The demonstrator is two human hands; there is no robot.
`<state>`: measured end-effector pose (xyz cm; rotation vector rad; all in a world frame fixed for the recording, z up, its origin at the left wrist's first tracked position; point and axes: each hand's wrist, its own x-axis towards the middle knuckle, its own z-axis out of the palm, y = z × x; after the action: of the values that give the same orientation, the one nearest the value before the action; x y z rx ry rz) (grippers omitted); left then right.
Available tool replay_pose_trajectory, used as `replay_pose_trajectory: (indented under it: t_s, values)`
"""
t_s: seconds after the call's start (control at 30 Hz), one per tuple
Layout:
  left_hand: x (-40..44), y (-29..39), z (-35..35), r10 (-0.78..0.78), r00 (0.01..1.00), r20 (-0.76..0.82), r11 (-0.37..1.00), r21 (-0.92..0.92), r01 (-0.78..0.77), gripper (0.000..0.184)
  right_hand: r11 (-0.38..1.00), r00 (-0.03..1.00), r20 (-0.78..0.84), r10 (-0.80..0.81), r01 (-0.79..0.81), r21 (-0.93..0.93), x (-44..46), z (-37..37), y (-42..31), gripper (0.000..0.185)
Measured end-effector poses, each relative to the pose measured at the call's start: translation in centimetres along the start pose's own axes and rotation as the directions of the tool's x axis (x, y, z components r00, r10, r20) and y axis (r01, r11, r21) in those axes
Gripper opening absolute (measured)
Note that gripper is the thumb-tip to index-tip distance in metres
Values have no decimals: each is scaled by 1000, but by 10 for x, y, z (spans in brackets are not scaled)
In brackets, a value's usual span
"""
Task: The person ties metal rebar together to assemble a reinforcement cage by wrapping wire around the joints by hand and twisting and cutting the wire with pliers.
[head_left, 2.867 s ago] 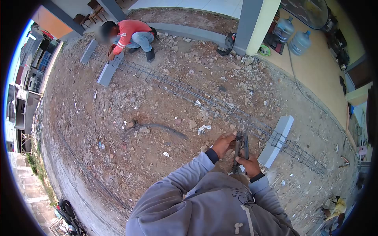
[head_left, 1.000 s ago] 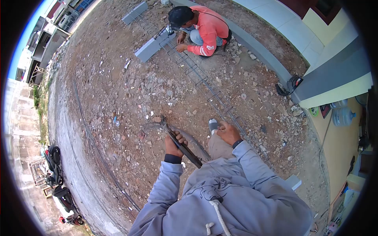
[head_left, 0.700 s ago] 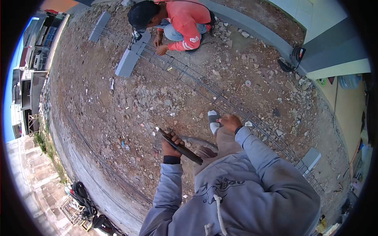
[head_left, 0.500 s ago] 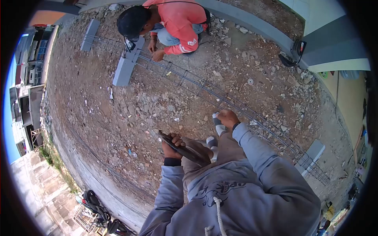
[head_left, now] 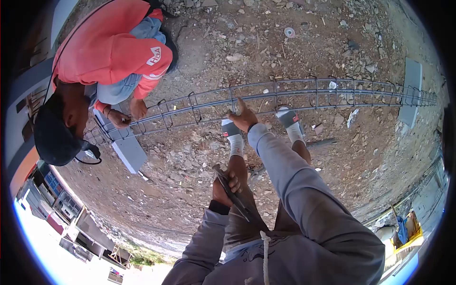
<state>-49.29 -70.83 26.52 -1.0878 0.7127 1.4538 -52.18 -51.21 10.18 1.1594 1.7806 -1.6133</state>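
The slim metal cage of long bars and squarish hoops lies across smooth grey blocks above stony ground; a careless step could catch the feet beside it. The right hand points half-spread, apparently empty fingers at it, contact unclear; the left hand wraps its fingers round dark pincers.

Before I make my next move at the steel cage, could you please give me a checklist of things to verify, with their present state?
1. Dark tool gripped: ok, the left hand is closed around it.
2. Right hand free: ok, nothing visible in it.
3. Right fingertip touching the steel cage: cannot tell; it overlaps the bars in this view.
4. Co-worker's hands away from the cage: not ok, both are near its left-side block.
5. Feet clear of the bars: cannot tell; the toes are close.
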Motion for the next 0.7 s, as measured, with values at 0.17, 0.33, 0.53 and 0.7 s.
replay_pose_trajectory:
  t_s: [0.17,0.33,0.53,0.7]
  values:
    - [0,54,-61,-11,991,-132,999,32,16,29,967,986,-42,161,-166,-194,55,32,0,84]
    - [9,75,-78,-35,989,-145,999,21,38,28,947,981,-103,166,-187,-260,72,42,2,76]
    - [28,70,-77,-71,994,-88,997,33,74,29,950,982,-184,-40,-20,-310,81,77,31,66]
    - [32,61,-69,-32,983,-180,996,75,46,30,979,943,-313,-110,48,-199,87,103,42,65]
